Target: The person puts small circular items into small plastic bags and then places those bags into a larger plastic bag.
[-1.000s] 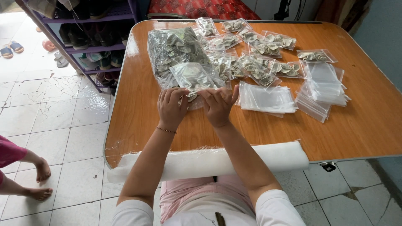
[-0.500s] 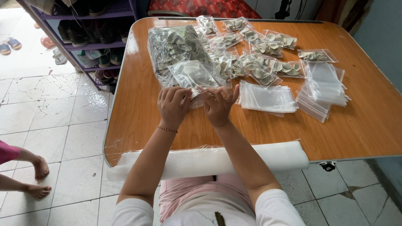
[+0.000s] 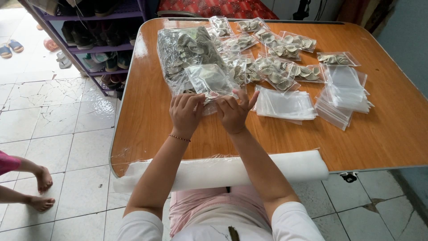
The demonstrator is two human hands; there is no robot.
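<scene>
My left hand (image 3: 185, 112) and my right hand (image 3: 234, 111) sit side by side on the wooden table (image 3: 147, 116), both pinching the near edge of a small clear plastic bag (image 3: 209, 80) with pale round pieces inside. The bag lies flat in front of my fingertips, resting partly on a large clear bag (image 3: 185, 51) stuffed with the same pieces. A thin bracelet circles my left wrist.
Several filled small bags (image 3: 276, 67) lie spread at the table's far side. Stacks of empty clear bags (image 3: 285, 103) (image 3: 345, 91) lie to the right. A white foam roll (image 3: 232, 172) lines the near edge. A shoe rack (image 3: 96, 40) stands left; a person's bare feet (image 3: 40, 189) are on the tiled floor.
My hands stay on the small bag's edge with only slight finger shifts. The person's feet at the left have moved a little.
</scene>
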